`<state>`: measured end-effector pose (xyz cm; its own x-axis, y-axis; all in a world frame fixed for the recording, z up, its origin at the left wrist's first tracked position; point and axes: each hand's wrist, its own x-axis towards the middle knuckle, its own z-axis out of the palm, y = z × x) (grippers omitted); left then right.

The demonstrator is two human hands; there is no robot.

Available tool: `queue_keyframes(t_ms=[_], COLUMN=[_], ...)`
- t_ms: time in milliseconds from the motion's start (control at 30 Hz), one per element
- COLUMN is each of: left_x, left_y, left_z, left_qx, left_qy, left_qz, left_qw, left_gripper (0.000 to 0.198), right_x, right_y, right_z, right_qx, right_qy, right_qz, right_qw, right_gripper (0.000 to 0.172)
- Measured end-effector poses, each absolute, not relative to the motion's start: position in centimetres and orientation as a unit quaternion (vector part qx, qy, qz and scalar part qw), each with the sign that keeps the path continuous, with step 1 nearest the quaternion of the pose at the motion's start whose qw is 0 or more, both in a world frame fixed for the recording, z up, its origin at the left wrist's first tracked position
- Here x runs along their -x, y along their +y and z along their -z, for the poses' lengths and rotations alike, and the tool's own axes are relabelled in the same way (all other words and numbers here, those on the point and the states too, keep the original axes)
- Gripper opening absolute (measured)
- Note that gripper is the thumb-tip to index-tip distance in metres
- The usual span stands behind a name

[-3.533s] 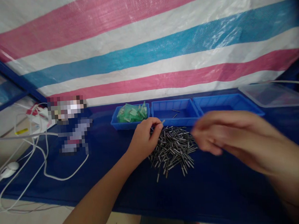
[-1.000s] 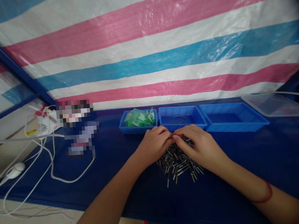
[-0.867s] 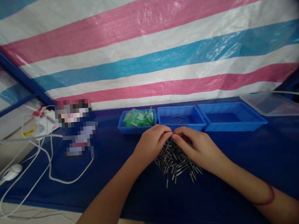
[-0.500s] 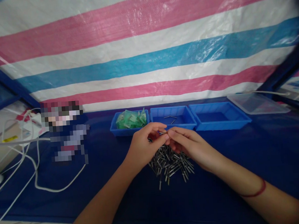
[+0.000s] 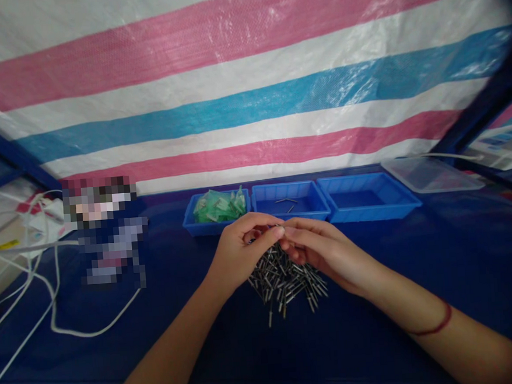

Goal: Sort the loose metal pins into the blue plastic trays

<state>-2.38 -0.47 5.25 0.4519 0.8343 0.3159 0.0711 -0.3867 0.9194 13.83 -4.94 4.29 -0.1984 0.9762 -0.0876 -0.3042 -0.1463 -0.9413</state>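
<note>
Above a pile of thin metal pins that look like blind rivets (image 5: 289,286), both of my hands meet at the fingertips. My left hand (image 5: 238,249) is closed in a pinch of thumb and index finger. Against it, my right hand (image 5: 330,248) pinches too, its thumb tip touching the left fingertips and its other fingers curled. Whatever lies between the fingertips is too small and too covered to make out. Just behind the hands stands a blue bin (image 5: 322,205) with a few similar pins on its floor.
Left of that bin, another blue bin (image 5: 188,223) holds green plastic packets (image 5: 219,206). A third blue bin (image 5: 371,207) stands to the right, with a clear plastic lid (image 5: 430,175) beyond it. White cables (image 5: 55,299) trail over the table's left side. Striped sheeting (image 5: 233,111) hangs behind.
The view has shifted slightly, so the bins sit a little further left. My fingertips have drawn closer together, and the thin thing seen between them earlier is now mostly covered.
</note>
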Motion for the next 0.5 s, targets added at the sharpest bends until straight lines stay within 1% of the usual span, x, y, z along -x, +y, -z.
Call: queue_keyframes(t_ms=[167, 300, 367, 500], left_x=[2.4, 2.4, 2.5, 2.4], left_y=[0.0, 0.2, 0.2, 0.1], left_z=[-4.7, -4.5, -4.5, -4.7], left_qx=[-0.739, -0.752, -0.765, -0.799], left_qy=[0.324, 0.34, 0.332, 0.323], left_qz=[-0.432, -0.42, -0.409, -0.374], left_qw=[0.403, 0.378, 0.372, 0.343], left_gripper=[0.011, 0.011, 0.011, 0.013], right_x=[-14.0, -14.0, -14.0, -14.4], right_y=[-4.5, -4.7, -5.1, -5.3], right_z=[-3.9, -3.7, -3.8, -4.2], right_qx=[0.429, 0.446, 0.467, 0.493], right_qy=[-0.452, -0.525, -0.584, -0.692], right_qz=[-0.565, -0.428, -0.328, -0.125], right_qw=[0.541, 0.584, 0.578, 0.513], right_gripper=[0.018, 0.016, 0.013, 0.012])
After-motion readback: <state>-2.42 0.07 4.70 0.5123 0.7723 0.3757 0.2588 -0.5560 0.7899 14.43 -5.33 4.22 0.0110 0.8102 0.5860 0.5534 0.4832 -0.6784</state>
